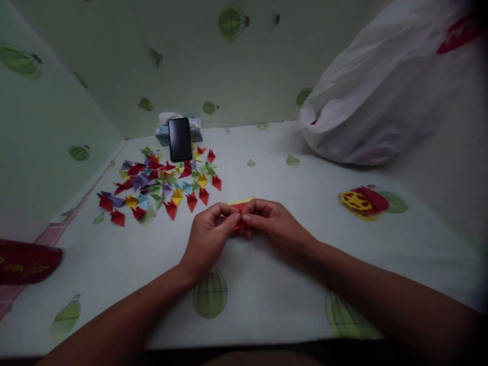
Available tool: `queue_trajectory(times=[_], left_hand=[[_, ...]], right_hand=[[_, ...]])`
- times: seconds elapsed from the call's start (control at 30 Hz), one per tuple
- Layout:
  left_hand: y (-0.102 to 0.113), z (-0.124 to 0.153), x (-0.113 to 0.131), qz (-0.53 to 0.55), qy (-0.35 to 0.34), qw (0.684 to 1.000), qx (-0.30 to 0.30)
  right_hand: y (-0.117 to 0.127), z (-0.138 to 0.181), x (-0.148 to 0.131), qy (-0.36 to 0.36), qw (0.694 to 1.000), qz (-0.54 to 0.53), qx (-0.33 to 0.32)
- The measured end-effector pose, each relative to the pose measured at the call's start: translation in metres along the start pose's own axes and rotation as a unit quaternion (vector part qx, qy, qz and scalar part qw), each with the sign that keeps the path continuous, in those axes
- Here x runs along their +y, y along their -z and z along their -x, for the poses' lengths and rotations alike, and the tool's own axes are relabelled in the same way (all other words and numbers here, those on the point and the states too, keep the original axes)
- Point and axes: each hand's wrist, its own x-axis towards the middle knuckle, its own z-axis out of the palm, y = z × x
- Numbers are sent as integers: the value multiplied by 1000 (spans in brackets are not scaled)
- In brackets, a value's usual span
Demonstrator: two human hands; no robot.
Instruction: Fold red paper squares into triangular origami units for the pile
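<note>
My left hand [209,234] and my right hand [272,221] meet at the middle of the table, fingers pinched together on a small red paper piece [239,225]. A yellow paper strip [240,201] lies flat just behind the fingertips. Most of the red piece is hidden by my fingers. A spread of several small folded paper pieces [163,180] in red, yellow, purple, green and blue lies to the left, a short way from my left hand.
A black phone [180,139] leans on a tissue box [194,129] at the back. A big white plastic bag [381,91] fills the right rear. Red and yellow paper [362,202] lies at right. A dark red object [26,262] pokes in at left. A balloon-patterned cloth [267,284] covers the table.
</note>
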Motion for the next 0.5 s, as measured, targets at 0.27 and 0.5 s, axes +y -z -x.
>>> queue_trajectory(times=[0.27, 0.5], left_hand=[[3, 0, -6, 10, 2, 1000, -29], [3, 0, -4, -17, -6, 1000, -22]], right_hand=[[0, 0, -1, 4, 1000, 15, -1], [-1, 2, -4, 14, 999, 48, -3]])
